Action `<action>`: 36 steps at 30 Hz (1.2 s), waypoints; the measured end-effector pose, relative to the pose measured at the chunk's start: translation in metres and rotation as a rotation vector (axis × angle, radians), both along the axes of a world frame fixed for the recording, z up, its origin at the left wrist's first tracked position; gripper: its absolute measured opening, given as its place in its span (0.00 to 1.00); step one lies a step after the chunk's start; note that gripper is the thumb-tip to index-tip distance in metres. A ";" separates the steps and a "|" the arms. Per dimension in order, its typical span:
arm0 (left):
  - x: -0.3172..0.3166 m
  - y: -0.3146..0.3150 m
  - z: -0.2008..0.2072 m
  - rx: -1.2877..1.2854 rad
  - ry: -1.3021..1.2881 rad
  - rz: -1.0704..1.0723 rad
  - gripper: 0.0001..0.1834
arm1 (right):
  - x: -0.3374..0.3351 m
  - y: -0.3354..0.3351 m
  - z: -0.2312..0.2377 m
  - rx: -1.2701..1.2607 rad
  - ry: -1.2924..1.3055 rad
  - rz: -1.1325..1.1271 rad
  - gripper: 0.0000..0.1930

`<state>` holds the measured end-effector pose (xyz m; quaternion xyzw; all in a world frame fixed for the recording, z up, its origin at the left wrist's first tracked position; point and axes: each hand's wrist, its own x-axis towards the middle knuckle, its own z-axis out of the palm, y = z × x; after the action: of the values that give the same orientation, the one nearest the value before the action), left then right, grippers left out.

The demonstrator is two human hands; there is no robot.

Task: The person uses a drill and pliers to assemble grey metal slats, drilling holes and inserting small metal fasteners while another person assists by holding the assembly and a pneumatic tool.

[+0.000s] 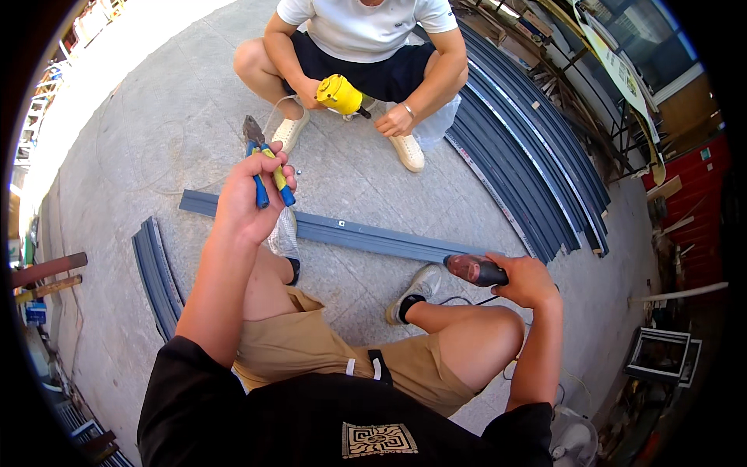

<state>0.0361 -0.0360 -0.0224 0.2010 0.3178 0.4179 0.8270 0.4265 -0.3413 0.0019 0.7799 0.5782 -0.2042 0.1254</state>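
My left hand (243, 198) is raised, its fingers wrapped round a pair of pliers (279, 177) with blue and yellow handles, jaws pointing up. In my right hand (531, 282) is a dark red and black power drill (471, 269), its front end directed left. It overlaps the right end of a long grey metal profile (366, 237) that lies across the floor by my feet; whether they touch I cannot tell. A small pale square mark or hole (341, 223) shows on the profile.
Opposite me a person in a white shirt (366, 35) squats, holding a yellow power drill (340, 94). Stacked grey profiles (513, 148) lie at the right, more profiles (156, 272) at the left. A dark cord (459, 300) runs near my right foot. Frames (661, 354) stand far right.
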 end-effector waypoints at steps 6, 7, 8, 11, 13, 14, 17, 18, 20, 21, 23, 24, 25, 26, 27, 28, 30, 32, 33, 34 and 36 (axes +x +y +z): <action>-0.005 0.005 0.000 0.030 -0.050 -0.009 0.21 | 0.043 -0.099 -0.006 0.291 -0.104 -0.413 0.41; -0.006 0.009 0.001 0.008 -0.059 -0.019 0.21 | 0.047 -0.119 -0.017 0.328 -0.135 -0.507 0.39; -0.005 0.010 0.000 0.005 -0.037 -0.034 0.21 | 0.045 -0.137 -0.027 0.358 -0.049 -0.704 0.38; -0.015 0.022 -0.008 0.021 -0.049 -0.091 0.21 | 0.036 -0.211 -0.089 0.674 0.375 -1.165 0.17; -0.033 0.034 -0.014 0.038 -0.069 -0.109 0.22 | 0.019 -0.251 -0.129 0.747 0.630 -1.455 0.14; -0.038 0.046 -0.022 -0.007 -0.083 -0.099 0.23 | 0.006 -0.268 -0.143 0.794 0.719 -1.589 0.16; -0.064 0.072 -0.034 -0.030 -0.063 -0.025 0.22 | -0.031 -0.312 -0.210 0.942 1.049 -1.830 0.18; -0.065 0.078 -0.039 -0.029 -0.037 -0.024 0.22 | -0.042 -0.332 -0.237 0.977 1.140 -1.953 0.18; -0.069 0.088 -0.042 -0.025 0.020 0.008 0.20 | -0.069 -0.355 -0.283 1.121 1.324 -2.062 0.18; -0.081 0.102 -0.050 -0.032 -0.007 -0.004 0.20 | -0.082 -0.363 -0.305 1.187 1.373 -2.106 0.19; -0.097 0.127 -0.067 -0.017 -0.030 -0.023 0.17 | -0.112 -0.374 -0.335 1.354 1.516 -2.097 0.19; -0.092 0.128 -0.068 -0.010 -0.022 -0.033 0.17 | -0.126 -0.375 -0.345 1.359 1.524 -2.108 0.19; -0.088 0.128 -0.068 -0.041 0.016 0.011 0.15 | -0.139 -0.377 -0.353 1.499 1.502 -2.140 0.18; -0.083 0.129 -0.069 -0.072 0.052 0.055 0.12 | -0.148 -0.380 -0.362 1.642 1.473 -2.168 0.17; -0.085 0.134 -0.071 -0.064 0.061 0.047 0.12 | -0.155 -0.385 -0.373 1.713 1.525 -2.165 0.17; -0.089 0.140 -0.073 -0.055 0.092 0.059 0.11 | -0.161 -0.392 -0.383 1.717 1.531 -2.176 0.17; -0.098 0.155 -0.077 -0.019 0.126 0.077 0.11 | -0.166 -0.392 -0.409 1.879 1.521 -2.230 0.18; -0.110 0.166 -0.077 0.024 0.207 0.058 0.09 | -0.175 -0.396 -0.431 1.954 1.497 -2.240 0.17; -0.097 0.154 -0.075 0.028 0.245 0.061 0.08 | -0.180 -0.405 -0.437 1.996 1.508 -2.277 0.18; -0.084 0.140 -0.073 0.038 0.299 0.132 0.06 | -0.184 -0.412 -0.444 2.030 1.512 -2.260 0.17; -0.056 0.114 -0.071 0.037 0.330 0.164 0.09 | -0.195 -0.433 -0.454 2.030 1.540 -2.195 0.19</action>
<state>-0.0198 0.0782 -0.0939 0.2555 0.4569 0.4513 0.7227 0.2311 -0.7745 -0.4516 -0.2711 0.3904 0.0666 0.8773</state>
